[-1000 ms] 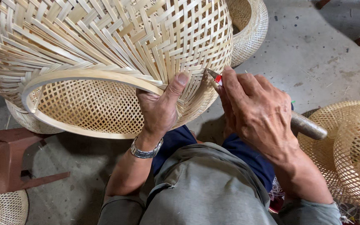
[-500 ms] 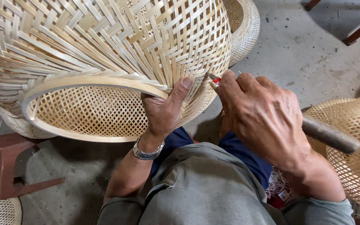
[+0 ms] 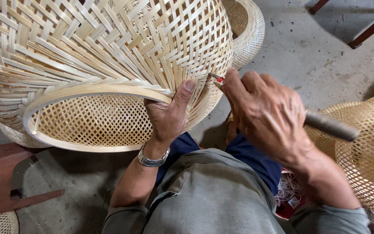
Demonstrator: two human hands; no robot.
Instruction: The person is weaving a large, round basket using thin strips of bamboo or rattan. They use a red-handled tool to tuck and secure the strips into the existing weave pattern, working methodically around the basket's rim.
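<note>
The woven bamboo basket [image 3: 100,65] has shifted leftward, left hand [image 3: 167,115] gripping its rim hoop [image 3: 91,92], right hand [image 3: 267,115] clenching a metal-handled tool [image 3: 332,126] whose tip could slip and split strips

Other woven baskets [image 3: 364,156], a reddish stool [image 3: 1,182], perhaps wooden, on concrete.

Your floor [image 3: 317,65] is bare grey concrete; on it you have a woven basket [image 3: 247,26] far behind, more baskets [image 3: 369,156] at your right, and a reddish stool [image 3: 1,182] near left
</note>
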